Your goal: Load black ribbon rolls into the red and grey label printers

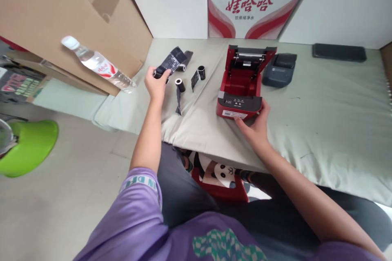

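The left hand (157, 83) pinched a black ribbon roll (171, 63) with its fingers at the far left of the cloth-covered desk (321, 130). The right hand (256, 124) touched the front edge of the open red printer (241, 89), fingers loosely spread around its corner. Two small black rolls (180, 85) lay between the hands.

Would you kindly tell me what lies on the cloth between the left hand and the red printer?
In the head view, two small black rolls with loose tails lie between the left hand and the red printer.
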The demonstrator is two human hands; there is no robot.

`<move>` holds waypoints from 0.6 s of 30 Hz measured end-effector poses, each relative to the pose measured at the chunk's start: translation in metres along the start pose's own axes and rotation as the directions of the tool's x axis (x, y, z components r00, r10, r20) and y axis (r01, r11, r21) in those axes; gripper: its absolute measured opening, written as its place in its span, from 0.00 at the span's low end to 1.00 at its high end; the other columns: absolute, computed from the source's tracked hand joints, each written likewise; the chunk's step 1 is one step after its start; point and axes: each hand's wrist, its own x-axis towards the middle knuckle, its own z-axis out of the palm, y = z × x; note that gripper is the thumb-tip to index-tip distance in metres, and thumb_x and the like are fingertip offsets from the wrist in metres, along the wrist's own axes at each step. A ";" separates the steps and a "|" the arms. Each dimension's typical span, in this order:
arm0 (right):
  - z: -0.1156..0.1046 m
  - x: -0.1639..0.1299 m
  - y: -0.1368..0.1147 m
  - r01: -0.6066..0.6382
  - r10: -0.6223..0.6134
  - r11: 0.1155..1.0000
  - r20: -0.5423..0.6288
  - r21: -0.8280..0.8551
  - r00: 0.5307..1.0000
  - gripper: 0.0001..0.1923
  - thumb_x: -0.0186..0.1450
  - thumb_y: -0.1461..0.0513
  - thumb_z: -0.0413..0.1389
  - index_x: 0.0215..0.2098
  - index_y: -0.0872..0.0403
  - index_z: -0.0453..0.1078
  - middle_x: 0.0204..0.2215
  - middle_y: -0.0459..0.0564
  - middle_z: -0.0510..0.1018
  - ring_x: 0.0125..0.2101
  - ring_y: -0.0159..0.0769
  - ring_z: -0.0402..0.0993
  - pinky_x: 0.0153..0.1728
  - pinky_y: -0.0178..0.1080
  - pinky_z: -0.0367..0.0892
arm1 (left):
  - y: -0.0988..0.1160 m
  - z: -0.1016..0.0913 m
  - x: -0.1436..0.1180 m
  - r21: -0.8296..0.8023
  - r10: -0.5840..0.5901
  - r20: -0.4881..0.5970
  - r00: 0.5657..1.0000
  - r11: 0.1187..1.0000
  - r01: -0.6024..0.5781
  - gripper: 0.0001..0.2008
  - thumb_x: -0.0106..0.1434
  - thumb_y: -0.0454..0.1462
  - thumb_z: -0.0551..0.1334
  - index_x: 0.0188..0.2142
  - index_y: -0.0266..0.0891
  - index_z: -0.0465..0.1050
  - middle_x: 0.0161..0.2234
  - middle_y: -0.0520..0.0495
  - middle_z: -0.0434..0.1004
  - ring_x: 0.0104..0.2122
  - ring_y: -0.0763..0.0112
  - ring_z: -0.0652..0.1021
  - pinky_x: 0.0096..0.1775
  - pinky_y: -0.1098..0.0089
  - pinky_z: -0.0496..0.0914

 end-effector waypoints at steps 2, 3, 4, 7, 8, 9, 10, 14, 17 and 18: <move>0.000 0.000 -0.002 0.004 -0.004 1.000 -0.005 0.007 1.000 0.48 0.63 0.50 0.71 0.72 0.44 0.53 0.68 0.60 0.66 0.66 0.54 0.73 0.66 0.64 0.75 | -0.001 -0.002 -0.002 0.098 0.018 0.080 0.997 0.995 -0.026 0.22 0.63 0.46 0.77 0.32 0.43 0.64 0.28 0.60 0.68 0.33 0.75 0.70 0.39 0.69 0.62; 0.000 0.000 -0.003 0.000 0.000 1.000 -0.001 0.009 1.000 0.47 0.63 0.51 0.71 0.72 0.44 0.53 0.68 0.61 0.66 0.66 0.55 0.73 0.66 0.64 0.76 | -0.002 -0.003 -0.003 0.160 0.020 0.135 0.991 0.986 -0.041 0.23 0.63 0.48 0.77 0.32 0.43 0.64 0.27 0.59 0.67 0.34 0.75 0.71 0.40 0.69 0.61; 0.000 0.000 -0.004 -0.006 0.006 1.000 0.004 0.011 1.000 0.48 0.63 0.51 0.71 0.72 0.45 0.53 0.69 0.62 0.65 0.66 0.55 0.73 0.65 0.63 0.76 | -0.002 -0.003 -0.004 0.217 0.019 0.186 0.982 0.974 -0.060 0.24 0.63 0.50 0.77 0.31 0.43 0.64 0.27 0.58 0.68 0.36 0.73 0.73 0.41 0.68 0.60; 0.000 0.000 -0.006 -0.022 0.022 1.000 0.007 0.015 1.000 0.48 0.62 0.53 0.71 0.72 0.46 0.52 0.69 0.63 0.65 0.64 0.52 0.74 0.62 0.57 0.78 | -0.004 -0.002 -0.006 0.294 0.029 0.265 0.964 0.950 -0.109 0.23 0.62 0.50 0.77 0.29 0.45 0.65 0.31 0.50 0.76 0.46 0.59 0.80 0.42 0.64 0.63; 0.000 0.000 -0.006 -0.026 0.026 1.000 0.007 0.012 1.000 0.48 0.62 0.53 0.71 0.72 0.46 0.52 0.69 0.63 0.65 0.64 0.51 0.74 0.62 0.56 0.78 | -0.004 -0.002 -0.006 0.299 0.034 0.267 0.963 0.947 -0.116 0.22 0.62 0.49 0.77 0.30 0.46 0.66 0.34 0.47 0.79 0.49 0.54 0.81 0.42 0.62 0.64; 0.000 0.000 -0.006 -0.026 0.026 1.000 0.005 0.008 1.000 0.48 0.62 0.53 0.71 0.72 0.46 0.52 0.69 0.62 0.65 0.64 0.50 0.74 0.62 0.55 0.78 | -0.003 -0.002 -0.007 0.301 0.038 0.262 0.964 0.946 -0.119 0.21 0.61 0.48 0.77 0.31 0.45 0.67 0.38 0.45 0.81 0.51 0.51 0.82 0.43 0.61 0.65; -0.001 0.001 -0.006 -0.026 0.026 1.000 0.002 0.005 1.000 0.48 0.61 0.53 0.70 0.72 0.45 0.52 0.69 0.61 0.65 0.65 0.50 0.73 0.63 0.55 0.77 | -0.002 -0.002 -0.007 0.298 0.046 0.256 0.966 0.946 -0.124 0.19 0.61 0.48 0.78 0.33 0.45 0.70 0.42 0.43 0.82 0.52 0.50 0.82 0.44 0.61 0.67; -0.001 0.001 -0.006 -0.015 0.015 1.000 -0.002 0.000 1.000 0.47 0.61 0.53 0.71 0.72 0.46 0.53 0.68 0.62 0.65 0.66 0.52 0.73 0.65 0.58 0.76 | 0.005 -0.013 -0.006 0.221 0.175 0.114 0.978 0.955 -0.197 0.17 0.72 0.52 0.71 0.48 0.44 0.78 0.54 0.45 0.81 0.55 0.59 0.80 0.51 0.60 0.70; 0.000 0.001 -0.005 -0.004 0.004 1.000 -0.002 0.006 1.000 0.47 0.61 0.53 0.71 0.72 0.46 0.53 0.68 0.62 0.65 0.65 0.52 0.73 0.64 0.58 0.77 | 0.013 -0.026 -0.004 0.133 0.354 0.103 0.930 0.921 -0.365 0.15 0.77 0.51 0.65 0.45 0.44 0.79 0.50 0.47 0.82 0.53 0.62 0.79 0.57 0.57 0.71; 0.000 0.001 -0.005 -0.003 0.003 1.000 -0.004 0.009 1.000 0.47 0.61 0.53 0.70 0.72 0.46 0.53 0.68 0.61 0.65 0.64 0.51 0.74 0.63 0.57 0.78 | 0.016 -0.029 -0.005 0.114 0.394 0.155 0.906 0.904 -0.412 0.14 0.76 0.51 0.65 0.41 0.45 0.78 0.46 0.48 0.83 0.51 0.62 0.79 0.58 0.56 0.70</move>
